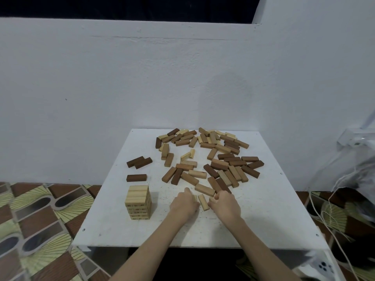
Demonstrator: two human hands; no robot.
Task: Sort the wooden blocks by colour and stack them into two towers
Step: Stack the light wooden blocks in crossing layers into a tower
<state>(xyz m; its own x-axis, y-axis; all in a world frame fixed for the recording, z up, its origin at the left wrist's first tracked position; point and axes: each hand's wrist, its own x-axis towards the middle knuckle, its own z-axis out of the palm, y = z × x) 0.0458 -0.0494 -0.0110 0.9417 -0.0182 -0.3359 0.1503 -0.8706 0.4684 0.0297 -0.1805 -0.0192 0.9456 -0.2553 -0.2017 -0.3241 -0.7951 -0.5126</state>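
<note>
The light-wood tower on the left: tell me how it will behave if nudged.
The light-wood tower is loose stacked blocks, so it would probably shift or topple rather than slide whole. Its layers look slightly uneven, which likely makes it tippier. It stands near the white table's left edge.

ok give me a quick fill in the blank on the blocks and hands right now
1. The finished part of the tower is built only from ____ blocks.
2. The tower stands to the ____ of the left hand.
3. Three dark blocks lie apart from the pile, near the table's ____ edge.
4. A light block lies ____ the left hand and the right hand.

Missing words: light; left; left; between
</note>
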